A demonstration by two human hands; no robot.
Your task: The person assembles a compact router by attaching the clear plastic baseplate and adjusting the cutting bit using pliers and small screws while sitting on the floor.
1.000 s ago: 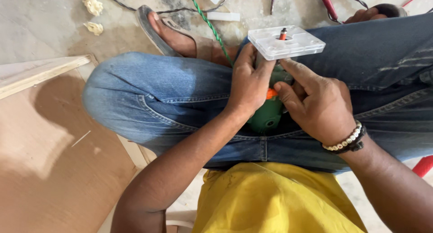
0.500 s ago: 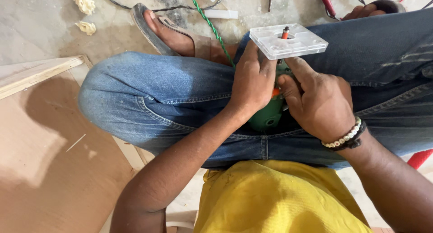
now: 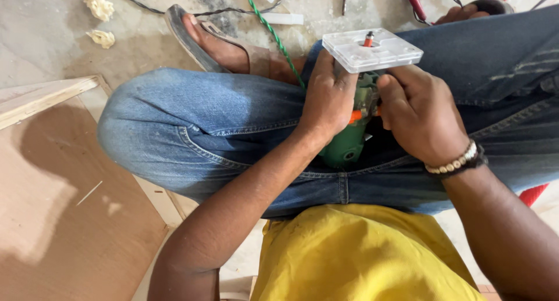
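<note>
Now | left hand (image 3: 329,100) fingers wrapped on green router (image 3: 349,141) | right hand (image 3: 419,117) fingers gripping its body

Lighting: bright, soft daylight, evenly spread; a broad soft shadow lies on the wooden board (image 3: 70,219) at lower left. Picture quality: sharp throughout, mild glare on the clear plastic plate (image 3: 372,49), slight stretching at the edges.

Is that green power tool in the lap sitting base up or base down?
Base up. The green router stands in the lap with its clear square base plate on top and the orange-tipped bit pointing upward; both hands grip the body.
</note>
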